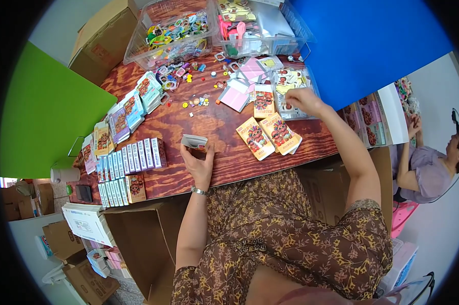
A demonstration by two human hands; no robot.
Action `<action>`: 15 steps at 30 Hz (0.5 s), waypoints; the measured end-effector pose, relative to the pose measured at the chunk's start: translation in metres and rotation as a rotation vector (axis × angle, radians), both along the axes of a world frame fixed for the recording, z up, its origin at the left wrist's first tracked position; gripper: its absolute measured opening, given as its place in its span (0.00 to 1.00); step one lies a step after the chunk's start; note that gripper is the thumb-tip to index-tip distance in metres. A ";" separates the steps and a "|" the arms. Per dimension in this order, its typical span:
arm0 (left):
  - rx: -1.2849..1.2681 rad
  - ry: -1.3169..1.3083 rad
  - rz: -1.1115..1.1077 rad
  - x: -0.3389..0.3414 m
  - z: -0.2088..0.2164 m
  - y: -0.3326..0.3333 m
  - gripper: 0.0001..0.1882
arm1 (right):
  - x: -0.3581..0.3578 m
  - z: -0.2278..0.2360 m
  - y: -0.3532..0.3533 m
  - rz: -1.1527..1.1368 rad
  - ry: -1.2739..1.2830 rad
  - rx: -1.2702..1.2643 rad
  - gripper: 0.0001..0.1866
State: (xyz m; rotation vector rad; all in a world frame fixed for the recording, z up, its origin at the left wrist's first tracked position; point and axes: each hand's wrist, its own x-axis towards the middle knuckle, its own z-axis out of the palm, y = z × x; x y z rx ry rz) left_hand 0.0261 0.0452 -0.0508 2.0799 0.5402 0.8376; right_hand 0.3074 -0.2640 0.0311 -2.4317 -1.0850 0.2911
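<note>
My left hand (199, 165) grips a small open carton (195, 141) near the table's front edge, with the carton's open end facing up. My right hand (304, 100) is over a clear plastic tray (311, 109) of small figures and pale yellow pieces. Its fingers are pinched together; what they hold, if anything, is too small to make out. Left of that hand lie orange printed cartons (256, 138), some of them overlapping. Pink and white cards (235, 96) are spread just beyond.
Finished-looking small boxes (143, 155) stand in rows at left, beside fanned stacks of flat cartons (130, 109). Clear bins (171, 51) of colourful trinkets and packets sit at the back. Tiny loose charms (196, 101) dot the table (214, 119). Another person (427, 162) works at right.
</note>
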 end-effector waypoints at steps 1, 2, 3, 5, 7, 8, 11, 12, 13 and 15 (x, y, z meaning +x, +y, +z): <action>0.002 0.000 0.002 0.000 0.001 0.000 0.47 | -0.004 -0.006 0.001 0.005 0.073 -0.027 0.07; -0.017 0.003 -0.004 0.000 0.000 0.000 0.47 | -0.010 -0.012 0.002 -0.024 0.031 -0.013 0.09; -0.035 0.007 -0.010 0.000 0.000 0.000 0.47 | -0.010 -0.016 0.002 -0.023 0.032 -0.012 0.09; -0.042 0.009 -0.008 0.000 0.000 -0.001 0.47 | -0.009 -0.019 0.003 -0.008 0.052 -0.058 0.12; -0.048 0.012 -0.008 0.000 0.001 0.000 0.47 | -0.008 -0.020 0.004 -0.012 0.093 -0.103 0.12; -0.035 0.009 -0.008 -0.001 0.001 0.000 0.47 | -0.007 -0.019 0.005 -0.017 0.133 -0.149 0.12; -0.010 0.007 -0.009 0.000 0.001 -0.001 0.47 | -0.007 -0.016 0.002 -0.015 0.142 -0.134 0.10; 0.001 0.007 -0.009 0.000 0.001 -0.001 0.47 | -0.005 -0.013 0.000 -0.014 0.142 -0.134 0.10; 0.001 0.007 -0.009 0.000 0.000 0.000 0.47 | 0.000 -0.009 -0.003 -0.045 0.119 -0.027 0.11; -0.010 -0.002 -0.015 0.000 0.000 0.000 0.47 | 0.005 0.005 -0.004 -0.075 0.097 0.078 0.11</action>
